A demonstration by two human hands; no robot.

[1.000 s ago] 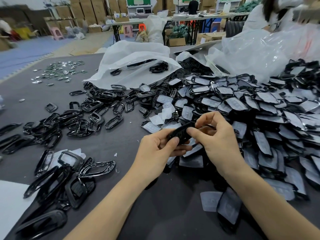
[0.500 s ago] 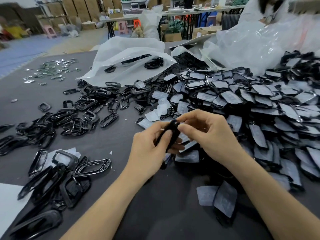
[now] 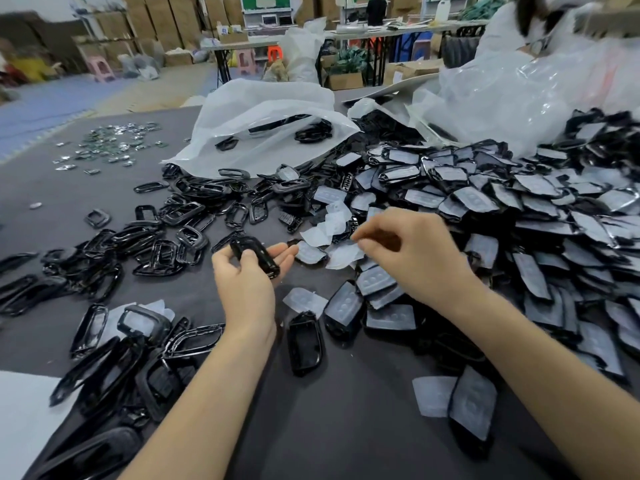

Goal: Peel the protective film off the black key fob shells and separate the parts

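Head view: the left hand (image 3: 247, 285) grasps one black key fob shell (image 3: 254, 253), thumb and curled fingers round it, above the middle of the table (image 3: 346, 427), likely steadying it for separation. The right hand (image 3: 412, 261) hangs apart, fingertips (image 3: 362, 241) pinched over loose films (image 3: 341, 256); whether one is gripped cannot be told. Filmed shells (image 3: 519, 220) heap toward the right edge and bare frames (image 3: 166, 244) toward the left, presumably to keep finished parts sorted.
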